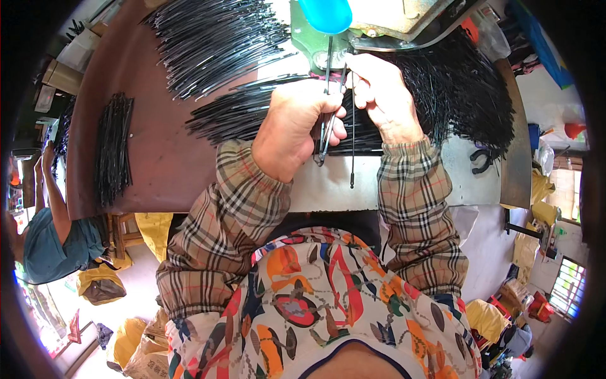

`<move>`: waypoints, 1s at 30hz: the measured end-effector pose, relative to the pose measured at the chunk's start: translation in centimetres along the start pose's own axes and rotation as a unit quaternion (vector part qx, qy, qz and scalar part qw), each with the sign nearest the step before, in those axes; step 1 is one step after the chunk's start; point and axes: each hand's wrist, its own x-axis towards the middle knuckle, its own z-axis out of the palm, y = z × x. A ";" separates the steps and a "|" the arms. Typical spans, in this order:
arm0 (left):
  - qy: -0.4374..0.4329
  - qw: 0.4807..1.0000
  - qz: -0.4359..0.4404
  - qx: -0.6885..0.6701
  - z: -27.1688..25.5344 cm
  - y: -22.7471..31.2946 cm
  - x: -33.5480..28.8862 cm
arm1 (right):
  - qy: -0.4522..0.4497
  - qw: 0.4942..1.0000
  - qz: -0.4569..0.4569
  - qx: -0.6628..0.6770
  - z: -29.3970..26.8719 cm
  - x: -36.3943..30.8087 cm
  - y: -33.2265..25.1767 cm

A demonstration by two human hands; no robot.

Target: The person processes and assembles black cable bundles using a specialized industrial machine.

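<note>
Multicoloured patterned fabric shirt (341, 303), lower centre.
Upper centre: slender black strips (325, 136) are held near-vertical by left grip (293, 120), tops pinched in right grip (385, 95).

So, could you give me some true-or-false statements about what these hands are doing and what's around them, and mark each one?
1. The left hand and the right hand both come out of plaid sleeves. True.
2. The left hand grips dark strands. True.
3. The right hand is flat and spread out. False: its fingers are bent.
4. The rounded part at the top edge is red. False: the rounded part is blue.
5. Another person shows at the far left. True.
6. Nothing lies at the table's left end. False: a bundle of black strands lies there.
</note>
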 end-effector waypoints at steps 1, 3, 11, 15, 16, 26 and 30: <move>0.003 1.000 0.001 0.001 0.1 0.1 0.0 | 0.001 1.000 -0.001 0.000 0.1 -0.1 0.0; -0.007 1.000 0.006 0.015 0.1 0.1 -0.2 | -0.015 0.999 -0.045 0.013 0.3 -0.4 -0.1; -0.006 0.999 0.008 0.038 1.8 0.2 -1.4 | 0.011 0.997 -0.062 0.033 1.2 -1.2 0.2; 0.045 0.994 0.034 0.097 -0.2 -0.1 -4.0 | -0.052 0.994 -0.080 0.048 2.7 -3.0 -0.8; 0.057 0.985 0.098 0.129 -1.8 0.1 -4.5 | -0.041 0.995 -0.096 0.011 2.4 -3.8 -1.6; 0.369 0.384 0.359 0.767 -19.4 5.2 -8.2 | 0.094 0.938 0.015 -0.334 -1.4 -10.2 -3.1; 0.167 0.695 0.378 0.588 -6.9 0.7 -5.5 | 0.025 0.876 -0.064 -0.477 -0.8 -11.5 -3.1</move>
